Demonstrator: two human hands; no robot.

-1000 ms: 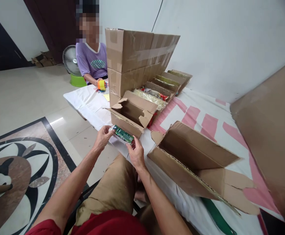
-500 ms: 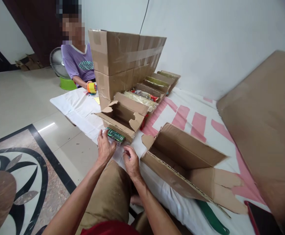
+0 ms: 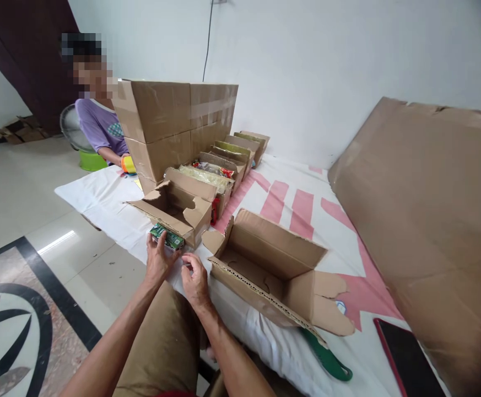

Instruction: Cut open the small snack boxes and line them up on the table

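Note:
A small green printed box (image 3: 168, 236) lies at the near table edge, against the front of an open cardboard carton (image 3: 178, 212). My left hand (image 3: 160, 260) is closed around its near side, fingers over the top and thumb by its right end. My right hand (image 3: 195, 279) is just to the right, fingers curled in, thumb and forefinger close together near the box's right corner. Whether anything is between those fingers is hidden. A larger open carton (image 3: 260, 295) stands to the right of my right hand, its inside bare.
Stacked taped cartons (image 3: 161, 113) rise behind a row of open boxes with packets (image 3: 211, 168). Across the table sits a person in a purple shirt (image 3: 95, 124). A green handle (image 3: 327, 355), a dark phone-like slab (image 3: 409, 358) and a big cardboard sheet (image 3: 422, 220) are at right.
My left hand has closed in on the green box, fingers now over its top. My right hand has come nearer to the box. The view has swung to the right.

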